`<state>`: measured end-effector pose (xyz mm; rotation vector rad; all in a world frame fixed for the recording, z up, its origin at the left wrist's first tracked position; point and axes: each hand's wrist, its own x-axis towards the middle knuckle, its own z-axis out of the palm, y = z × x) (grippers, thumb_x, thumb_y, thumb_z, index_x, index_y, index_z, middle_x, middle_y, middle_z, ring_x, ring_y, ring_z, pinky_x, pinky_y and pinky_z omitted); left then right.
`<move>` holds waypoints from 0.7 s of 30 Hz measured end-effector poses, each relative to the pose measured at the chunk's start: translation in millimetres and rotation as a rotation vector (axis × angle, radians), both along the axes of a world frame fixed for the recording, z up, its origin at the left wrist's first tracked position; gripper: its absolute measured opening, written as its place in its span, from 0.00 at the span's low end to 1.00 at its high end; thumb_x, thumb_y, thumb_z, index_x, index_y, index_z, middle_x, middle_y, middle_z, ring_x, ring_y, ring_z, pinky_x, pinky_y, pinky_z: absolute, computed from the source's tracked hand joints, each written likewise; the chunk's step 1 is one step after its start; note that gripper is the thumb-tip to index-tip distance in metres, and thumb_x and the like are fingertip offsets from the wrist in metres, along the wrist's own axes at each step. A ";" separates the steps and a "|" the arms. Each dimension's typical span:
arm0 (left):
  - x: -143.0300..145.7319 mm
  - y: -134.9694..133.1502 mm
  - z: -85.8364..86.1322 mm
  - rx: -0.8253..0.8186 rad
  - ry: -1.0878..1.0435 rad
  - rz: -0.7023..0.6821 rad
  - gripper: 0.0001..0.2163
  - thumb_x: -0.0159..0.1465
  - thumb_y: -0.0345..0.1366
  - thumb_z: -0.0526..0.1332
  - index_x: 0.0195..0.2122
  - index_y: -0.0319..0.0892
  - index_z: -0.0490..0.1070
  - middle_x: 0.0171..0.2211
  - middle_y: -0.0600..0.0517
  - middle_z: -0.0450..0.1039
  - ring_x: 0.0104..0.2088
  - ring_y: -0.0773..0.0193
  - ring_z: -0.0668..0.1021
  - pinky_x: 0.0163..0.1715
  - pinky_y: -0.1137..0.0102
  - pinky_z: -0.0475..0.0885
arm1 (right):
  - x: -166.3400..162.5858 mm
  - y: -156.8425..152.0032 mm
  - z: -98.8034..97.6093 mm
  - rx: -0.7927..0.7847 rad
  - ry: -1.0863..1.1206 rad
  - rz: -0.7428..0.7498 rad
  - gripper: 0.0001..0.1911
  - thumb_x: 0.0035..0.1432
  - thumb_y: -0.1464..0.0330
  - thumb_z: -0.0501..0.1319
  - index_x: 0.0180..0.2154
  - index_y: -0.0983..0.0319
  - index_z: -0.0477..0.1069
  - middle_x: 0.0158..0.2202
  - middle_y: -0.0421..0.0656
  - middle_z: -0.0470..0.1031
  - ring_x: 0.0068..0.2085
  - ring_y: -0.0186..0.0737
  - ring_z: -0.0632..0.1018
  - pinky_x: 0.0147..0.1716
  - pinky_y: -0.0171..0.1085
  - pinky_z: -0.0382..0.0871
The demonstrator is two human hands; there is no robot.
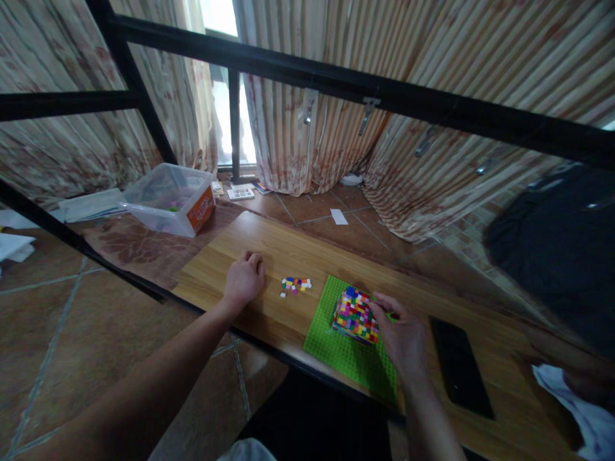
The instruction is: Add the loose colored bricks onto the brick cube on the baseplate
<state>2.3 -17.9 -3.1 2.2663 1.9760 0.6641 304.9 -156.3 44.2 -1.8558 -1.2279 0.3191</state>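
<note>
A block built of many small coloured toy bricks point(354, 314) stands on a green studded baseplate point(323, 330). My right hand point(401, 333) is at the block's right side, thumb and fingers pinched together by its top edge. Whatever is between those fingertips is too small to make out. Loose small bricks point(296, 283), white, orange, blue and other colours, lie in a cluster left of the baseplate. My left hand point(245, 278) rests on the wooden tabletop to the left of this cluster, its fingers curled in. The inside of that hand is hidden.
On the tabletop's right lies a dark phone-like slab point(461, 365), with a white cloth or paper point(576, 410) beyond it. A clear plastic bin point(163, 198) stands at the far left. Black metal bars point(298, 64) cross in front of curtains point(307, 147).
</note>
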 end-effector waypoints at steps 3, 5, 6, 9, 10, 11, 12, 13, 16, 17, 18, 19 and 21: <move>-0.4 0.6 -1.1 0.007 0.005 -0.011 0.13 0.67 0.36 0.50 0.44 0.42 0.73 0.46 0.46 0.72 0.42 0.57 0.78 0.43 0.66 0.70 | 0.6 1.2 -1.1 0.050 0.037 -0.058 0.22 0.55 0.54 0.59 0.41 0.64 0.79 0.41 0.51 0.81 0.41 0.47 0.79 0.44 0.45 0.71; -0.6 0.7 -1.5 0.014 0.006 -0.017 0.13 0.67 0.36 0.50 0.44 0.42 0.73 0.46 0.46 0.73 0.42 0.57 0.78 0.43 0.66 0.70 | 1.2 5.4 -2.8 0.054 0.052 -0.069 0.23 0.57 0.53 0.58 0.42 0.64 0.79 0.42 0.52 0.81 0.43 0.48 0.79 0.45 0.45 0.70; -0.7 0.6 -1.4 0.017 0.005 -0.016 0.13 0.67 0.36 0.50 0.44 0.42 0.73 0.46 0.46 0.73 0.42 0.57 0.78 0.43 0.66 0.70 | 1.5 8.2 -3.9 0.040 0.059 -0.062 0.24 0.57 0.53 0.57 0.42 0.64 0.79 0.43 0.52 0.80 0.44 0.48 0.79 0.46 0.45 0.70; -0.6 0.3 -0.9 0.015 0.002 -0.012 0.13 0.67 0.36 0.51 0.44 0.42 0.73 0.46 0.46 0.73 0.42 0.58 0.78 0.42 0.66 0.70 | 1.4 16.3 -7.5 -0.025 0.075 -0.005 0.25 0.58 0.52 0.56 0.43 0.63 0.79 0.44 0.51 0.80 0.46 0.49 0.78 0.48 0.46 0.69; -0.6 0.1 -0.6 0.013 0.001 -0.012 0.13 0.67 0.36 0.51 0.44 0.42 0.73 0.46 0.46 0.73 0.42 0.58 0.78 0.42 0.66 0.71 | 0.9 18.1 -8.5 -0.044 0.077 0.012 0.25 0.58 0.51 0.56 0.43 0.63 0.79 0.44 0.51 0.80 0.47 0.49 0.78 0.49 0.47 0.69; -0.4 0.0 -0.4 0.011 -0.001 -0.012 0.13 0.67 0.36 0.50 0.44 0.42 0.73 0.46 0.46 0.73 0.42 0.58 0.78 0.42 0.66 0.71 | 0.1 19.4 -9.3 -0.057 0.080 0.023 0.25 0.58 0.51 0.56 0.42 0.63 0.79 0.44 0.51 0.81 0.47 0.50 0.78 0.49 0.47 0.68; -0.3 -0.1 -0.2 0.011 -0.002 -0.014 0.13 0.67 0.36 0.50 0.44 0.42 0.73 0.46 0.46 0.73 0.42 0.58 0.78 0.43 0.66 0.71 | -0.9 20.0 -9.8 -0.069 0.089 0.032 0.26 0.58 0.50 0.56 0.42 0.63 0.79 0.44 0.51 0.81 0.46 0.50 0.78 0.48 0.47 0.68; -0.2 -0.2 0.0 0.010 -0.003 -0.016 0.13 0.67 0.36 0.50 0.44 0.42 0.73 0.46 0.46 0.72 0.43 0.58 0.78 0.43 0.66 0.70 | -2.0 20.2 -10.2 -0.082 0.103 0.036 0.26 0.58 0.50 0.55 0.41 0.63 0.80 0.43 0.51 0.81 0.45 0.50 0.79 0.47 0.46 0.69; 0.2 -0.1 0.2 0.001 -0.008 -0.011 0.13 0.67 0.37 0.51 0.44 0.42 0.73 0.47 0.46 0.72 0.43 0.57 0.77 0.44 0.66 0.70 | -4.7 19.6 -11.4 -0.115 0.157 0.035 0.28 0.58 0.48 0.55 0.40 0.63 0.80 0.39 0.50 0.82 0.40 0.49 0.80 0.42 0.44 0.70; 0.3 0.0 0.1 -0.003 -0.009 -0.008 0.13 0.67 0.37 0.51 0.44 0.43 0.73 0.47 0.46 0.72 0.43 0.57 0.77 0.44 0.66 0.70 | -5.1 19.5 -12.2 -0.119 0.176 0.032 0.28 0.57 0.47 0.55 0.40 0.63 0.80 0.37 0.49 0.82 0.39 0.49 0.80 0.40 0.43 0.70; 0.3 0.1 -0.1 -0.006 -0.011 -0.006 0.13 0.67 0.37 0.51 0.44 0.43 0.73 0.47 0.45 0.72 0.43 0.57 0.78 0.44 0.66 0.71 | -5.3 19.5 -13.1 -0.117 0.195 0.028 0.28 0.57 0.47 0.55 0.39 0.63 0.80 0.37 0.49 0.82 0.38 0.48 0.80 0.39 0.43 0.70; 0.3 0.2 -0.2 -0.008 -0.012 -0.005 0.13 0.67 0.37 0.51 0.44 0.42 0.73 0.47 0.45 0.72 0.43 0.57 0.78 0.43 0.66 0.71 | -5.2 19.6 -14.2 -0.111 0.211 0.021 0.29 0.56 0.47 0.56 0.39 0.64 0.80 0.36 0.48 0.82 0.37 0.48 0.79 0.38 0.42 0.70; 0.3 0.3 -0.4 -0.009 -0.013 -0.005 0.13 0.67 0.37 0.51 0.45 0.42 0.73 0.47 0.45 0.72 0.43 0.57 0.78 0.43 0.65 0.71 | -4.6 19.8 -16.7 -0.107 0.237 0.005 0.29 0.55 0.46 0.57 0.39 0.64 0.80 0.35 0.48 0.82 0.36 0.48 0.79 0.36 0.41 0.70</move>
